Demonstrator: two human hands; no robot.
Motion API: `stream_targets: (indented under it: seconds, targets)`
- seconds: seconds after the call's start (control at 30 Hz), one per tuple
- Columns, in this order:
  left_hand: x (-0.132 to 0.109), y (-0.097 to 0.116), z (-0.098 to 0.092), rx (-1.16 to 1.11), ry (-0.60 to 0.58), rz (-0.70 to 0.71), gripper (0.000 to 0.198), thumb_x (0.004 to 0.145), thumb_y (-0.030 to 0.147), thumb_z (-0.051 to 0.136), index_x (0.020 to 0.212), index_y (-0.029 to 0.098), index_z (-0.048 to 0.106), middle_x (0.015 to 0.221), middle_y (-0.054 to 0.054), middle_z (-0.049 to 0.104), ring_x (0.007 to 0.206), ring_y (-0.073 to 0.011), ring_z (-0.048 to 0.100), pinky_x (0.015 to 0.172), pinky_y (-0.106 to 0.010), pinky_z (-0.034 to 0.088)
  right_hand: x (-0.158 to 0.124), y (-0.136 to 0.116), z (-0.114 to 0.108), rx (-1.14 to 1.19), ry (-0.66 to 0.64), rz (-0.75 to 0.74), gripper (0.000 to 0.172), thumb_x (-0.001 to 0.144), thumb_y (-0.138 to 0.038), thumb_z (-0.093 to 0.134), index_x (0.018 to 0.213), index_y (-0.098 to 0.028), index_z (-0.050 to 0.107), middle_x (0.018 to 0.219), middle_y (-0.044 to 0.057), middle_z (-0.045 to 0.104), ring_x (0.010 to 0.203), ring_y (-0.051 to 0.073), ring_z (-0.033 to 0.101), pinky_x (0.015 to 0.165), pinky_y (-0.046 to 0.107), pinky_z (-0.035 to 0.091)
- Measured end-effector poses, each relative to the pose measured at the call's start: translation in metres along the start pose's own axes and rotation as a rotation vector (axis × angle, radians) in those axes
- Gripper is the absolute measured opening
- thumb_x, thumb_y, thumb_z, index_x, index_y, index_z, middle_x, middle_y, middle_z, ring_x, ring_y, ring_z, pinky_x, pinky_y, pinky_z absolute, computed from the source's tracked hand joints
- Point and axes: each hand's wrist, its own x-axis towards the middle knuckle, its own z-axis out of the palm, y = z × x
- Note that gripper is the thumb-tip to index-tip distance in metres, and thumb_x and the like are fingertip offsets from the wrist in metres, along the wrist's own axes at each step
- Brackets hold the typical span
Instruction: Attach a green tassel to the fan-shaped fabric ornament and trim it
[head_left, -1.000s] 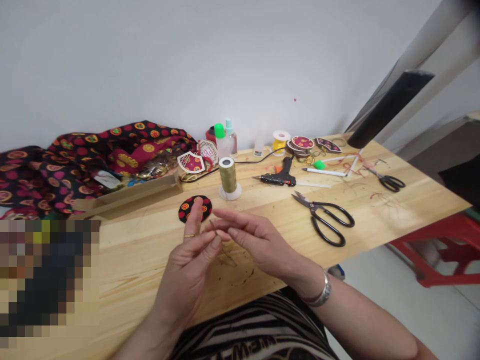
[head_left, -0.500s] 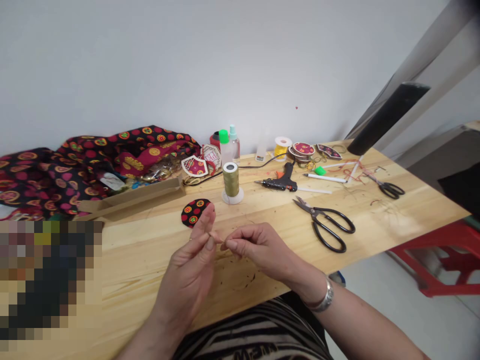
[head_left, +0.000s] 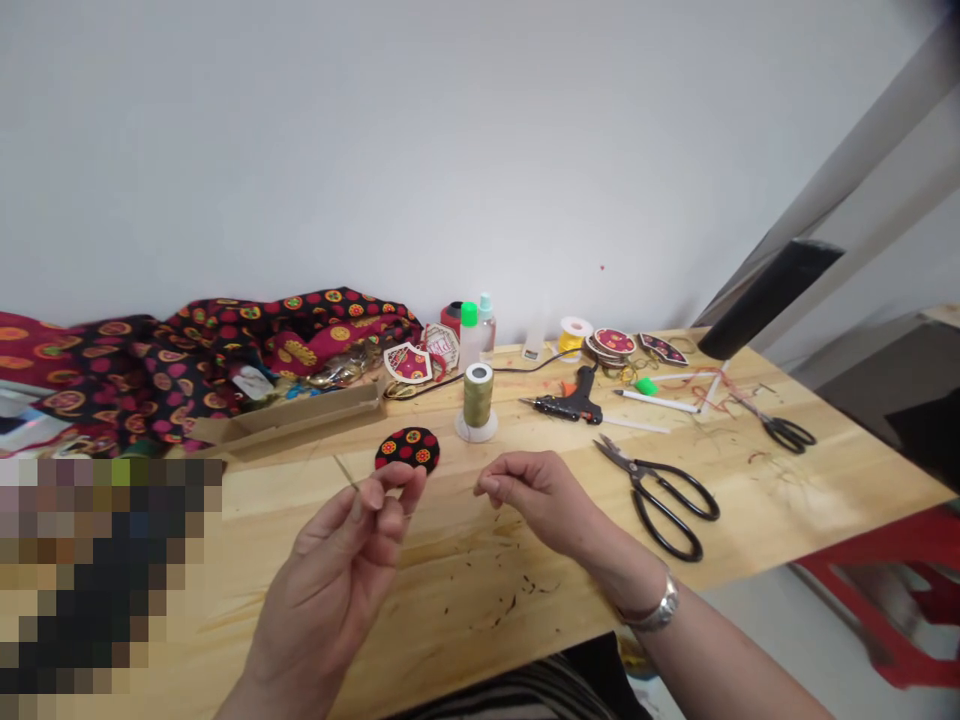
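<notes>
A needle (head_left: 346,472), thin and straight, sticks up from the thumb and fingertips of my left hand (head_left: 337,560), which pinch it. To the right, my right hand (head_left: 536,500) is closed in a pinch above the table; whatever is between its fingertips is too fine to make out. Just beyond my left fingers lies a round patch of black cloth (head_left: 409,447) with red and orange patterns, its near edge partly covered by them. A spool of olive thread (head_left: 478,402) stands upright behind the gap between my hands.
Black-handled scissors (head_left: 660,495) lie open to the right, with a glue gun (head_left: 570,398) behind them. Smaller scissors (head_left: 784,430) are farther right. Patterned fabric (head_left: 225,340) and a cardboard tray (head_left: 300,415) fill the back left. Dark scraps (head_left: 517,595) dot the near tabletop.
My hands have moved apart from where their fingertips met. The left has drawn left and turned so the needle shows; the right stays pinched. The view has tilted up slightly.
</notes>
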Motion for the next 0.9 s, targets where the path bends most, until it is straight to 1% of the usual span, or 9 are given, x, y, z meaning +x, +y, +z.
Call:
stream_targets:
  seconds: [0.07, 0.2, 0.27, 0.37, 0.47, 0.53, 0.6, 0.73, 0.9]
  targets:
    - [0.001, 0.004, -0.001, 0.011, 0.019, 0.034, 0.013, 0.065, 0.026, 0.078, 0.064, 0.017, 0.07, 0.074, 0.002, 0.071, 0.06, -0.0053, 0.061, 0.096, -0.025, 0.048, 0.003, -0.001, -0.003, -0.023, 0.013, -0.019, 0.017, 0.08, -0.024, 0.056, 0.072, -0.015, 0.069, 0.059, -0.002, 0.057, 0.058, 0.01, 0.047, 0.056, 0.022, 0.037]
    - [-0.001, 0.012, -0.007, 0.045, 0.078, 0.039, 0.012, 0.062, 0.024, 0.08, 0.066, 0.018, 0.07, 0.076, 0.002, 0.071, 0.07, -0.0091, 0.064, 0.095, -0.023, 0.048, 0.005, -0.004, -0.009, -0.045, 0.016, 0.001, 0.016, 0.08, -0.021, 0.055, 0.07, -0.015, 0.067, 0.061, -0.001, 0.057, 0.059, 0.01, 0.046, 0.057, 0.022, 0.036]
    - [-0.002, 0.016, -0.011, 0.054, 0.08, 0.058, 0.011, 0.063, 0.023, 0.079, 0.066, 0.018, 0.07, 0.079, 0.003, 0.071, 0.066, -0.0075, 0.062, 0.096, -0.023, 0.048, 0.006, -0.006, -0.012, -0.06, 0.023, 0.009, 0.016, 0.079, -0.02, 0.055, 0.069, -0.015, 0.066, 0.06, -0.001, 0.055, 0.059, 0.01, 0.045, 0.057, 0.022, 0.035]
    - [-0.003, 0.02, -0.017, 0.071, 0.082, 0.106, 0.008, 0.067, 0.023, 0.076, 0.064, 0.018, 0.07, 0.07, 0.002, 0.07, 0.067, -0.0085, 0.063, 0.099, -0.024, 0.046, 0.009, -0.006, -0.015, -0.082, 0.047, -0.011, 0.016, 0.079, -0.02, 0.054, 0.067, -0.016, 0.064, 0.06, -0.002, 0.055, 0.059, 0.011, 0.045, 0.058, 0.023, 0.036]
    - [-0.004, 0.022, -0.023, 0.074, 0.128, 0.115, 0.008, 0.067, 0.024, 0.076, 0.065, 0.018, 0.071, 0.077, 0.001, 0.072, 0.086, -0.0147, 0.066, 0.099, -0.025, 0.045, 0.013, -0.005, -0.017, -0.119, 0.064, -0.019, 0.018, 0.079, -0.022, 0.054, 0.065, -0.016, 0.063, 0.059, -0.001, 0.055, 0.058, 0.011, 0.046, 0.058, 0.023, 0.036]
    - [-0.005, 0.023, -0.026, 0.087, 0.165, 0.098, 0.008, 0.066, 0.024, 0.076, 0.065, 0.018, 0.071, 0.086, -0.001, 0.073, 0.102, -0.0199, 0.062, 0.097, -0.024, 0.046, 0.014, -0.005, -0.018, -0.15, 0.068, -0.017, 0.017, 0.079, -0.022, 0.054, 0.066, -0.016, 0.064, 0.059, -0.001, 0.055, 0.058, 0.011, 0.047, 0.057, 0.023, 0.037]
    - [-0.007, 0.023, -0.03, 0.123, 0.188, 0.057, 0.007, 0.067, 0.024, 0.075, 0.067, 0.018, 0.071, 0.091, -0.003, 0.073, 0.112, -0.0231, 0.057, 0.095, -0.023, 0.048, 0.015, -0.006, -0.02, -0.172, 0.072, -0.038, 0.016, 0.079, -0.021, 0.054, 0.068, -0.016, 0.065, 0.061, -0.001, 0.057, 0.059, 0.011, 0.048, 0.058, 0.022, 0.037]
    - [-0.009, 0.022, -0.038, 0.177, 0.252, 0.006, 0.011, 0.069, 0.025, 0.073, 0.077, 0.018, 0.073, 0.098, -0.006, 0.073, 0.116, -0.0235, 0.055, 0.093, -0.021, 0.047, 0.014, -0.01, -0.022, -0.209, 0.056, -0.097, 0.016, 0.081, -0.02, 0.053, 0.071, -0.015, 0.065, 0.062, -0.001, 0.057, 0.059, 0.011, 0.048, 0.057, 0.021, 0.036]
    - [-0.007, 0.022, -0.036, 0.182, 0.308, -0.004, 0.013, 0.065, 0.027, 0.076, 0.073, 0.017, 0.073, 0.094, -0.007, 0.074, 0.112, -0.0231, 0.058, 0.091, -0.02, 0.047, 0.012, -0.013, -0.023, -0.22, 0.059, -0.121, 0.017, 0.082, -0.02, 0.054, 0.069, -0.015, 0.064, 0.059, -0.002, 0.055, 0.058, 0.01, 0.047, 0.057, 0.02, 0.036]
